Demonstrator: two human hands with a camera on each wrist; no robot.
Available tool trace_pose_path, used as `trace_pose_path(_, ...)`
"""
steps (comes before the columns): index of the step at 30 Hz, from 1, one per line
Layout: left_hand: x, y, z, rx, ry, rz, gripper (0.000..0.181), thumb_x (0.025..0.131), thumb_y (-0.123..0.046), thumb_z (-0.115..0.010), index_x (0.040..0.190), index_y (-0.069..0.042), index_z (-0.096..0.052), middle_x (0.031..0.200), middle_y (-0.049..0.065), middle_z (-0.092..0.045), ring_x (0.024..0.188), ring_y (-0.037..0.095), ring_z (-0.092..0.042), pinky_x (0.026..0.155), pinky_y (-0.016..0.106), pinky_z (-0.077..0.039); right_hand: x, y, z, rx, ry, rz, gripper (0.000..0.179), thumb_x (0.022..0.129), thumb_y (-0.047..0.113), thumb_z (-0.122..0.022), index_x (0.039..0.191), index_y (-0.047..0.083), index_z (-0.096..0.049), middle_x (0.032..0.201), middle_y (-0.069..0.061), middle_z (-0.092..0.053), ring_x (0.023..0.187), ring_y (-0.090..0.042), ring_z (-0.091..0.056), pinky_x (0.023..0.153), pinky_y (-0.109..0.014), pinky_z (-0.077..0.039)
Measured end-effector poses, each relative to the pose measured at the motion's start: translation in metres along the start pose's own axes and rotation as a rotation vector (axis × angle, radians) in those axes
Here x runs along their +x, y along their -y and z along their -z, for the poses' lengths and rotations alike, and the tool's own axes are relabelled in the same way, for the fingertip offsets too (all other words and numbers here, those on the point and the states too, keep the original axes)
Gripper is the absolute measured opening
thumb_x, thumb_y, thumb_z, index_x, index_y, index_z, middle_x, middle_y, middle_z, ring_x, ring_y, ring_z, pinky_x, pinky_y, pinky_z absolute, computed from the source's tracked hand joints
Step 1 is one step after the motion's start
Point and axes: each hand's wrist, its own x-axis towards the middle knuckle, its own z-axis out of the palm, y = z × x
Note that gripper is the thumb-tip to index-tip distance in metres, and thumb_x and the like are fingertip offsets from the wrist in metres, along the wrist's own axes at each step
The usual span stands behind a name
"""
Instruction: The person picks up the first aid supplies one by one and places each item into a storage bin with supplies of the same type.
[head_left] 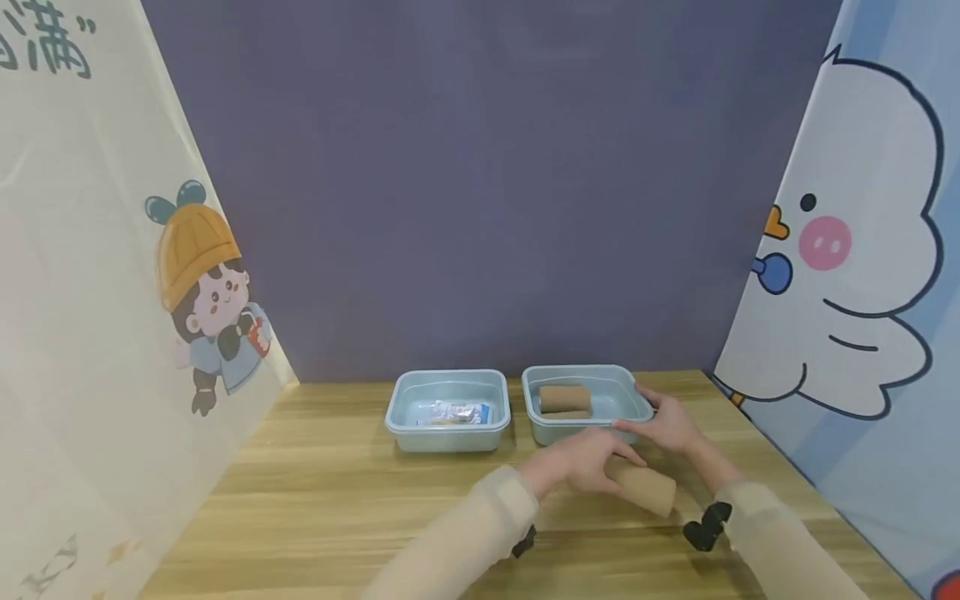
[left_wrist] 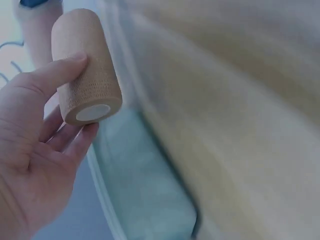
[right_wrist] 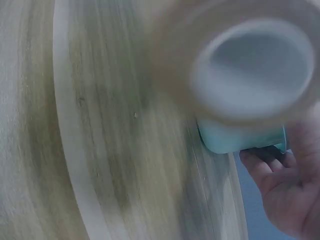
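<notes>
A tan elastic bandage roll (head_left: 647, 487) with a white core is in my left hand (head_left: 588, 460), above the table in front of the right bin. In the left wrist view the thumb lies across the side of the bandage roll (left_wrist: 87, 65), with the fingers behind and under it. My right hand (head_left: 667, 423) grips the right end of the light blue bin (head_left: 557, 429), thumb at the front rim. Two more tan rolls (head_left: 564, 397) lie inside that bin, at its left. Close to the right wrist camera, the held bandage roll (right_wrist: 175, 75) is blurred.
To the left stands a second light blue bin (head_left: 448, 439) with a shiny printed packet (head_left: 457, 412) in it. Both bins are near the back edge of the wooden table (head_left: 322, 500), before a dark backdrop (head_left: 480, 208). Printed panels flank the table.
</notes>
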Motion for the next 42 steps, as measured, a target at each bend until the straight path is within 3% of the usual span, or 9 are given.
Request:
trace_pose_path(2,-0.004,0.007,0.011,-0.026,-0.010,0.007,0.051,0.094,-0.034,-0.084,0.142,-0.027,-0.069,0.145,-0.014,-0.068,0.140,0.004,-0.057,0.116,0.012,-0.042,0.001,-0.002,0.000,0.005,-0.011,0.002,0.106,0.087,0.046,-0.088,0.157,-0.014,-0.036,0.154,-0.041,-0.047,0.133,-0.052,-0.059,0.098,-0.053,-0.061)
trace_pose_path(6,-0.011,0.018,0.029,-0.067,-0.037,0.014,0.051,0.095,-0.033,-0.082,0.144,-0.027,-0.068,0.147,-0.008,-0.067,0.139,0.007,-0.058,0.116,0.014,-0.044,0.001,-0.002,0.002,-0.001,-0.006,0.021,0.103,0.087,0.042,-0.089,0.155,-0.015,-0.038,0.151,-0.040,-0.050,0.131,-0.052,-0.062,0.095,-0.048,-0.062)
trace_pose_path(12,-0.016,0.029,0.047,-0.082,-0.152,0.077,0.049,0.096,-0.034,-0.081,0.143,-0.030,-0.068,0.141,-0.009,-0.071,0.131,0.005,-0.063,0.108,0.013,-0.049,0.002,-0.001,0.002,0.028,-0.001,0.034,0.088,0.089,0.026,-0.086,0.153,-0.016,-0.041,0.147,-0.039,-0.055,0.127,-0.049,-0.065,0.089,-0.027,-0.059)
trace_pose_path(15,-0.015,0.034,0.052,-0.123,-0.223,0.144,0.049,0.096,-0.033,-0.081,0.143,-0.028,-0.068,0.141,-0.007,-0.071,0.128,0.008,-0.066,0.103,0.015,-0.052,0.001,-0.001,0.001,0.038,-0.004,0.036,0.084,0.091,0.021,-0.084,0.152,-0.018,-0.041,0.145,-0.041,-0.056,0.125,-0.052,-0.066,0.092,-0.035,-0.062)
trace_pose_path(18,-0.013,0.041,0.052,-0.158,-0.288,0.218,0.051,0.096,-0.031,-0.081,0.144,-0.025,-0.068,0.142,-0.005,-0.071,0.129,0.010,-0.066,0.104,0.017,-0.054,0.001,0.001,-0.001,0.032,0.002,0.007,0.094,0.090,0.033,-0.086,0.155,-0.015,-0.039,0.149,-0.039,-0.054,0.131,-0.054,-0.061,0.102,-0.054,-0.060)
trace_pose_path(21,-0.010,0.046,0.050,-0.150,-0.331,0.272,0.052,0.095,-0.030,-0.082,0.144,-0.022,-0.068,0.141,-0.002,-0.072,0.130,0.013,-0.066,0.107,0.020,-0.054,0.001,0.003,-0.001,0.022,0.009,-0.031,0.107,0.087,0.048,-0.087,0.158,-0.013,-0.036,0.154,-0.037,-0.050,0.138,-0.054,-0.055,0.109,-0.064,-0.054)
trace_pose_path(25,-0.005,0.052,0.047,-0.141,-0.361,0.333,0.051,0.095,-0.028,-0.083,0.143,-0.020,-0.069,0.136,0.001,-0.073,0.125,0.015,-0.067,0.105,0.021,-0.055,0.000,0.004,-0.001,-0.012,0.005,-0.060,0.111,0.087,0.053,-0.086,0.159,-0.013,-0.034,0.155,-0.039,-0.047,0.139,-0.055,-0.054,0.109,-0.064,-0.054)
trace_pose_path(32,0.002,0.060,0.040,-0.120,-0.325,0.430,0.051,0.097,-0.032,-0.080,0.145,-0.023,-0.067,0.139,-0.002,-0.071,0.126,0.014,-0.066,0.106,0.024,-0.056,0.001,0.006,-0.003,-0.043,0.002,-0.047,0.110,0.087,0.054,-0.085,0.158,-0.013,-0.035,0.154,-0.040,-0.048,0.137,-0.054,-0.056,0.107,-0.063,-0.056)
trace_pose_path(42,0.011,0.064,0.029,-0.026,-0.325,0.428,0.049,0.093,-0.028,-0.084,0.140,-0.019,-0.071,0.134,-0.001,-0.075,0.123,0.015,-0.068,0.108,0.023,-0.055,0.000,0.003,-0.002,-0.029,-0.001,-0.035,0.108,0.087,0.051,-0.086,0.157,-0.014,-0.036,0.151,-0.039,-0.050,0.133,-0.051,-0.061,0.104,-0.061,-0.057)
